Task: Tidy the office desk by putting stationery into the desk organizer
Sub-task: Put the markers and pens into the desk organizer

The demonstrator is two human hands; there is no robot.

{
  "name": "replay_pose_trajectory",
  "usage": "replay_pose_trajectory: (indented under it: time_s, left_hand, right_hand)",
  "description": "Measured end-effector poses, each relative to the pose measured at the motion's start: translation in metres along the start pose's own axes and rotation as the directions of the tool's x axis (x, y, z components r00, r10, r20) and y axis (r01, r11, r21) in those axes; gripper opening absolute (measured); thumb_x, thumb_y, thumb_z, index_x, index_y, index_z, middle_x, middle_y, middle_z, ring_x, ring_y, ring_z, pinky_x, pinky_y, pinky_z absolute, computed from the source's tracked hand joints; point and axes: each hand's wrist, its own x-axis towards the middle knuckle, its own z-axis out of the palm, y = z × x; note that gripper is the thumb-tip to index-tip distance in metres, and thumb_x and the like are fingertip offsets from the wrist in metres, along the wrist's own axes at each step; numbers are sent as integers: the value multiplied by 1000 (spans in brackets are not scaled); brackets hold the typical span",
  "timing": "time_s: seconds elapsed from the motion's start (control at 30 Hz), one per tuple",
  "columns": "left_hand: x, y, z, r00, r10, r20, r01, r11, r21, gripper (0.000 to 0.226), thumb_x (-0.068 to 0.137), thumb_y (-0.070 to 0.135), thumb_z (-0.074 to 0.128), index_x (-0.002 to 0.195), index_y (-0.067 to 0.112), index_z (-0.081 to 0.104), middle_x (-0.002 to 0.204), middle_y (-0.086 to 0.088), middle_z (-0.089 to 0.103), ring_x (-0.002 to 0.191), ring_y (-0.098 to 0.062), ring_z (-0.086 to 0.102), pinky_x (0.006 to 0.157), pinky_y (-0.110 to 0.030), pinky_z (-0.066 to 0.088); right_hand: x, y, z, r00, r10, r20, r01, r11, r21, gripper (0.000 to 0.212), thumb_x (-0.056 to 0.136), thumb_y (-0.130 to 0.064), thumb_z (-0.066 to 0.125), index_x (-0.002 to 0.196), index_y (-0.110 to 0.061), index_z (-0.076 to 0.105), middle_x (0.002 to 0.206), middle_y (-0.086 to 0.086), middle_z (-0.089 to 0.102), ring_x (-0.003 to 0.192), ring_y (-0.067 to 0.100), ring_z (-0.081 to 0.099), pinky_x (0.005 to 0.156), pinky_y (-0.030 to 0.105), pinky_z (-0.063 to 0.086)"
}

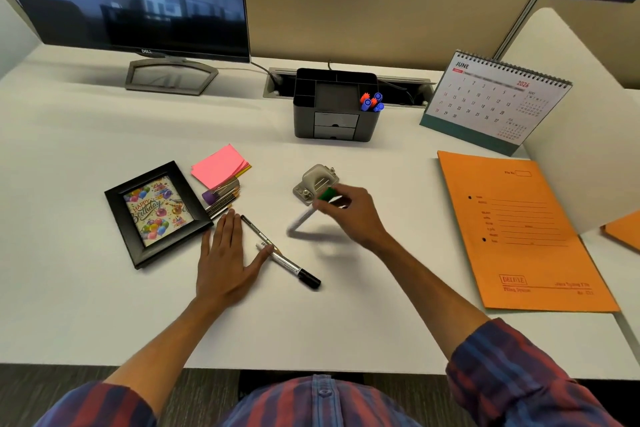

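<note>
Left hand (227,253) flat on desk (346,322); right hand (349,215) pinching blurred green-capped white marker (311,210) beside hole punch (313,180).

head camera looks down over the desk (346,305).

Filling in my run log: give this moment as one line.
right hand: grips green-capped marker, lifted | left hand: flat on desk | organizer: pens inside
</note>
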Motion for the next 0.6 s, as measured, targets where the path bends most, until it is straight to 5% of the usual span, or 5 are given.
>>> replay_pose_trajectory:
  time_s: [0.27, 0.6]
  left_hand:
    - [0, 0, 0, 1000, -1, 8, 1, 1000, -4, 94, 89, 77, 17, 155, 11, 12, 164, -1, 6, 150, -15, 3, 122, -41, 8]
    - [0, 0, -2, 1000, -4, 14, 4, 1000, -1, 93, 89, 77, 17, 155, 12, 10, 164, 0, 5, 150, -14, 2, 122, -39, 5]
  right_hand:
    - [45, -29, -57, 932, -239, -271, 185, 960, -209, 28, 80, -23, 77, 103, -14, 65, 87, -5, 71, 74, 3, 68, 67, 16, 53]
    - [110, -70, -122, 657, -551, -514, 250, 803, -541, 31, 89, -32, 64, 110, -10, 57, 90, -1, 74, 78, 13, 71, 69, 29, 55]
